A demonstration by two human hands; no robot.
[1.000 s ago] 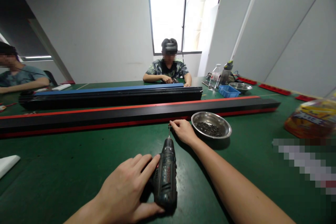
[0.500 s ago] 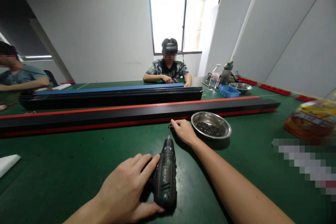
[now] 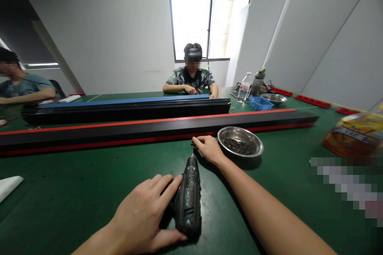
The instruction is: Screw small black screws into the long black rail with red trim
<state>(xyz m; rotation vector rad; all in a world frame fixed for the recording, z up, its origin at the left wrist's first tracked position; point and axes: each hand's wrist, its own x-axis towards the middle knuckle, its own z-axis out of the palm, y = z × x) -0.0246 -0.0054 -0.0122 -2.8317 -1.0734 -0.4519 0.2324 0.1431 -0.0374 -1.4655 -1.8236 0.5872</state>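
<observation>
My left hand (image 3: 146,207) is wrapped round a black cordless drill (image 3: 189,203), which points away from me with its bit towards the long bar. At the tip of the bit, the thumb and forefinger of my right hand (image 3: 208,148) pinch a small dark screw (image 3: 192,142), partly hidden by the fingers. Close by on the right stands a round metal bowl (image 3: 257,150) holding many small dark screws. Just beyond my right hand lies a long black bar with red edges (image 3: 143,131).
Behind the bar lie long black and blue profiles (image 3: 131,107), where a co-worker (image 3: 191,75) sits. A blue basket (image 3: 260,104), a water bottle (image 3: 244,87) and another metal bowl (image 3: 273,99) stand back right. An orange-yellow bag (image 3: 353,137) sits at the right; a second person (image 3: 26,85) is far left.
The right fingertips and the screw have shifted very slightly to the left at the bit. The left hand and the drill stay in practically the same place.
</observation>
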